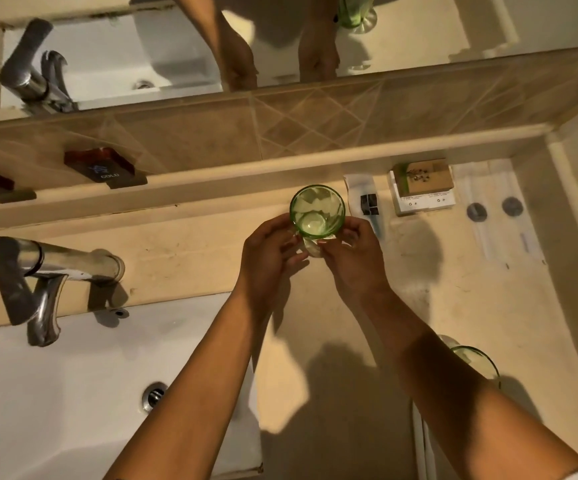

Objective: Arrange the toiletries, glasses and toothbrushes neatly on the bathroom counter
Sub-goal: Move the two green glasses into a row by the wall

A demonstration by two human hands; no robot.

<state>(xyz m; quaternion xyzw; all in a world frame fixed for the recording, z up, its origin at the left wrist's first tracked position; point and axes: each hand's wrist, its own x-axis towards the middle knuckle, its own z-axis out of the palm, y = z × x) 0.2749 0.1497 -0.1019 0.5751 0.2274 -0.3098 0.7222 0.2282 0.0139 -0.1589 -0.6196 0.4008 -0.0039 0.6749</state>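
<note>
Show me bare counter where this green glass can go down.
Bare beige counter lies in front of the white soap box, between the right hand and the clear toothbrush packets. The back row beside the green glass tumbler is crowded.

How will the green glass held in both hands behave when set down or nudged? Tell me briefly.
The green glass looks rigid and probably breakable, being clear glass, so set it down softly. Its smooth walls may be slippery; the left hand and right hand both grip it near the base. Standing upright, it looks taller than its base, so a push near the rim could tip it.
</note>
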